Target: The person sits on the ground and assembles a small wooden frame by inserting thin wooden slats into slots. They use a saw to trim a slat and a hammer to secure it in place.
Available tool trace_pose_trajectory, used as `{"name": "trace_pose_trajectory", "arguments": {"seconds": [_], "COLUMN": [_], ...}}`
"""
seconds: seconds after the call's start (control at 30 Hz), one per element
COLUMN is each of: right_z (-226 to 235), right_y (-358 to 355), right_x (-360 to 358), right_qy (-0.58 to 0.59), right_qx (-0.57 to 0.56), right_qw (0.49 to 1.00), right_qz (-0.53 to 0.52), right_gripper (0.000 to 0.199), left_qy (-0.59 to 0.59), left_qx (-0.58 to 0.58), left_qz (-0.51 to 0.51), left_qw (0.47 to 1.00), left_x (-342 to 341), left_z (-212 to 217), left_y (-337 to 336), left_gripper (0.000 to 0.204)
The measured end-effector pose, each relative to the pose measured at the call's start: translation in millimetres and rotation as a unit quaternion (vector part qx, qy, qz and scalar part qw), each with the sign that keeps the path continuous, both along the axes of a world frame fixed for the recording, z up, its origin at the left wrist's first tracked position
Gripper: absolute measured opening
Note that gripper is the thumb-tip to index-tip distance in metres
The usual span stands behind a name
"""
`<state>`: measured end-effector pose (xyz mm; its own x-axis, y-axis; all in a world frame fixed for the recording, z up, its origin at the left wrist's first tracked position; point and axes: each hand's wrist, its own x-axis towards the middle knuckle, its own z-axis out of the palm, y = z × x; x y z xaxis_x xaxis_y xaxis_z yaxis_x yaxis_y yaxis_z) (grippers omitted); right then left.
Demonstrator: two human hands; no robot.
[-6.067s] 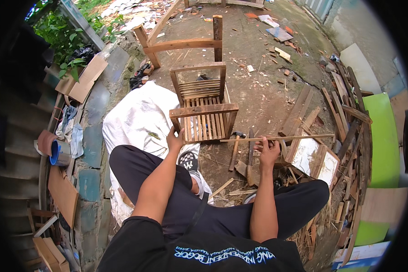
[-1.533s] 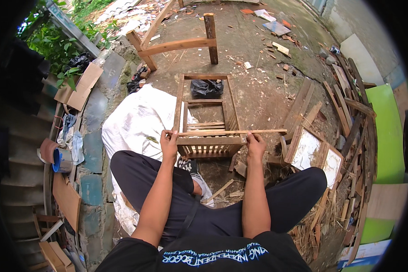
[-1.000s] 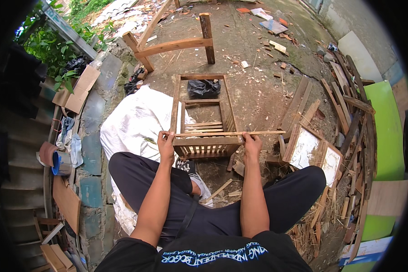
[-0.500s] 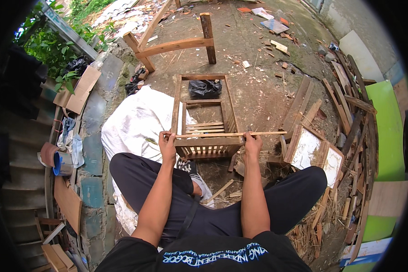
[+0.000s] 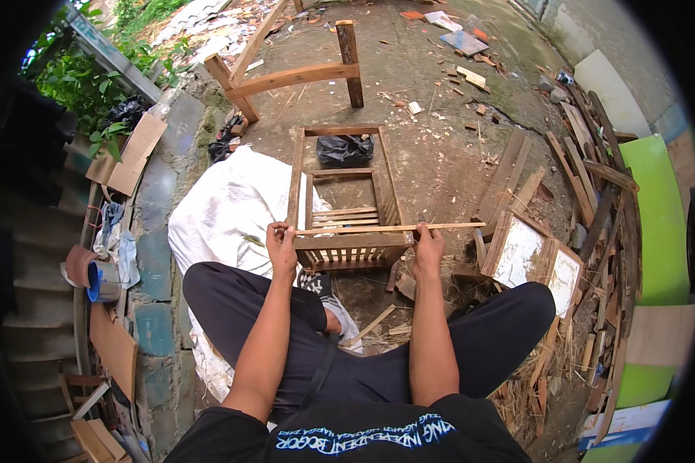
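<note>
A thin, straight, pale brown wooden strip (image 5: 386,228) is held crosswise along the near edge of a dark brown, slatted wooden frame (image 5: 347,243), in front of the seated person. The left end of the strip is pinched between the thumb and fingers of the left hand (image 5: 281,245), at the near left corner of the frame. The strip is grasped farther along by the fingers of the right hand (image 5: 428,248), just beside the near right corner; its free end is extended to the right, beyond that hand. Whether the strip is in full contact with the frame cannot be told. A crumpled black plastic bag (image 5: 345,150) is seen through the far opening of the frame. A rumpled white cloth-like sheet (image 5: 224,201) is spread on the left, partly covered by the person's leg in dark trousers (image 5: 243,289).
</note>
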<state>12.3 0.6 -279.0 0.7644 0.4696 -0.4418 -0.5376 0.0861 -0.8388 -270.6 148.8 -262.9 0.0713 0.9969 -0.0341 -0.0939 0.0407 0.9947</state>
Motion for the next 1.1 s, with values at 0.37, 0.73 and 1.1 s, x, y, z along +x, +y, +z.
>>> {"name": "trace_pose_trajectory", "arguments": {"seconds": [0.37, 0.73, 1.1], "right_z": [-5.9, 2.8, -7.9], "right_y": [-1.7, -1.8, -2.3], "right_x": [3.1, 0.7, 5.9], "right_qy": [-0.017, -0.037, -0.028], "right_qx": [0.009, -0.011, -0.016], "right_qw": [1.000, 0.999, 0.999], "right_qz": [0.019, 0.022, 0.028], "right_gripper": [0.020, 0.021, 0.021], "left_qy": [0.000, 0.007, -0.004], "left_qx": [0.014, 0.015, 0.016], "left_qz": [0.000, 0.004, 0.005], "left_qw": [1.000, 1.000, 1.000], "left_x": [-1.8, 3.1, 2.3], "left_z": [-1.9, 3.4, -2.6], "left_y": [-0.2, -2.5, -1.9], "left_gripper": [0.013, 0.011, 0.014]}}
